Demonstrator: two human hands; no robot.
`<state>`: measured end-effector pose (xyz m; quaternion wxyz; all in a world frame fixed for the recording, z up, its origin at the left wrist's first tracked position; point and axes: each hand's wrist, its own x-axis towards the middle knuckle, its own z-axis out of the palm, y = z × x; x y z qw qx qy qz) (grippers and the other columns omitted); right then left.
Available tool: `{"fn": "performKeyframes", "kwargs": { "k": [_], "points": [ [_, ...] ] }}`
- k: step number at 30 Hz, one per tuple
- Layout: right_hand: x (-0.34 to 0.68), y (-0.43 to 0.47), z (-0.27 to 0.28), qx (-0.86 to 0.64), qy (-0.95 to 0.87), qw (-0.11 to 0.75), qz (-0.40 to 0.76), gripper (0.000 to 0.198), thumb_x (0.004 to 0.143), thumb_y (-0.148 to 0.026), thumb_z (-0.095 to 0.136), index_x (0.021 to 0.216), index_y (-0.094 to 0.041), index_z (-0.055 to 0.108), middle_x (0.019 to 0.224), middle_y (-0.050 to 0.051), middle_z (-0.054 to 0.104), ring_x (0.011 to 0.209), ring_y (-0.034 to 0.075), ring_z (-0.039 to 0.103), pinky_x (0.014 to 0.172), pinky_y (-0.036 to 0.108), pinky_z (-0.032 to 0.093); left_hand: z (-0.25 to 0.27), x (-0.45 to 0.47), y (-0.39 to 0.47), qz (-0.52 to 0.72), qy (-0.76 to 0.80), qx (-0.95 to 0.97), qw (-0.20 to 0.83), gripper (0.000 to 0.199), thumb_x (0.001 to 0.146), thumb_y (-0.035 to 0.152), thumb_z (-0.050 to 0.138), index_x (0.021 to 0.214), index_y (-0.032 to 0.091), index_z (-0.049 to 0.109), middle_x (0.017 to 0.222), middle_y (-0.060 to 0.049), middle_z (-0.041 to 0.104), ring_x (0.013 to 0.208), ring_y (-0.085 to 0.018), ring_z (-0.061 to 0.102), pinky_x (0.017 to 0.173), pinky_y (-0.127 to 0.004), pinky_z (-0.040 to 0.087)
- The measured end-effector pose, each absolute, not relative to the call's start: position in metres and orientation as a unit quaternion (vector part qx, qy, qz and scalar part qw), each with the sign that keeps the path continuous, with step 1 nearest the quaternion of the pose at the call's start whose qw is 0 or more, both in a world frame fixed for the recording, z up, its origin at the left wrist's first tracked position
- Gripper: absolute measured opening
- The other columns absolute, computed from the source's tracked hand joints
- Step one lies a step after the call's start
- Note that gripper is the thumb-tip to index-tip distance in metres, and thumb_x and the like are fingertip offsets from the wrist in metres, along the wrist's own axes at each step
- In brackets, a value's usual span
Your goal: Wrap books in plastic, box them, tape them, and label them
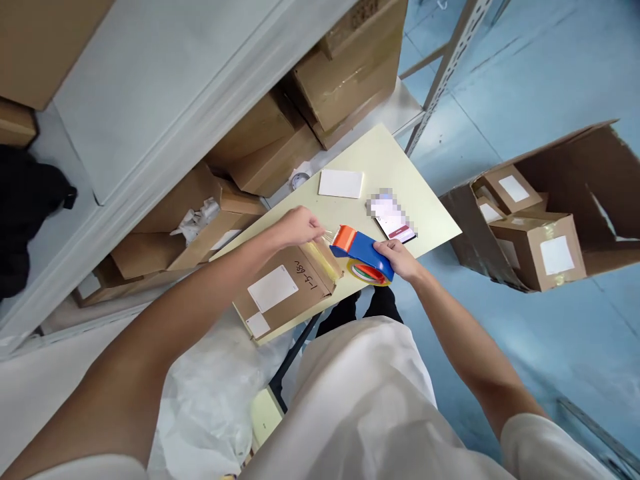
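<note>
My right hand (399, 259) grips a blue and orange tape dispenser (367, 252) loaded with a roll of tape. The dispenser's orange end points left, towards my left hand (301, 225). There my fingers are pinched together on a clear strip of packing tape (329, 235) beside that end. Just below lies a closed cardboard box (287, 288) with white labels and handwriting on it. Yellowish tape runs along its right end. The box rests on a pale yellow tabletop (380, 157).
A phone (393, 217) and a white card or flat box (341, 183) lie on the tabletop. A tape roll (300, 180) sits near the shelf's cardboard boxes (345, 80). On the right, a large open carton (607, 180) holds smaller labelled boxes (543, 247). Clear plastic (205, 393) hangs at lower left.
</note>
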<state>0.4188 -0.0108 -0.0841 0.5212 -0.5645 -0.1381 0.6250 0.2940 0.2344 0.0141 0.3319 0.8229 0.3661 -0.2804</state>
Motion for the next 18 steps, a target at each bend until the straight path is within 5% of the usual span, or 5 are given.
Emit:
{"fn": "performKeyframes", "kwargs": {
  "k": [5, 10, 18],
  "points": [
    [0.403, -0.048, -0.107, -0.57, -0.006, 0.472, 0.673, 0.051, 0.069, -0.063, 0.067, 0.055, -0.015, 0.063, 0.047, 0.002, 0.059, 0.04, 0.011, 0.047, 0.04, 0.024, 0.038, -0.013, 0.306, 0.253, -0.391, 0.299, 0.848, 0.194, 0.02, 0.068, 0.036, 0.063, 0.057, 0.021, 0.069, 0.059, -0.005, 0.066, 0.066, -0.021, 0.061, 0.063, -0.028, 0.044],
    [0.374, -0.058, -0.119, -0.489, 0.124, 0.482, 0.716, 0.039, 0.077, -0.053, 0.067, 0.072, -0.015, 0.071, 0.072, 0.009, 0.073, 0.058, 0.018, 0.065, 0.055, 0.028, 0.054, -0.036, 0.321, 0.228, -0.469, 0.241, 0.848, 0.048, 0.019, 0.07, 0.032, 0.062, 0.08, 0.02, 0.073, 0.087, -0.013, 0.071, 0.091, -0.031, 0.063, 0.08, -0.037, 0.044],
    [0.358, -0.038, -0.109, -0.503, 0.152, 0.419, 0.741, 0.034, 0.086, -0.044, 0.06, 0.075, -0.014, 0.071, 0.074, 0.009, 0.074, 0.063, 0.019, 0.067, 0.061, 0.03, 0.055, -0.038, 0.313, 0.195, -0.518, 0.063, 0.846, -0.108, 0.018, 0.072, 0.012, 0.057, 0.083, 0.015, 0.072, 0.086, -0.016, 0.07, 0.092, -0.03, 0.061, 0.088, -0.042, 0.031]
  ]
}}
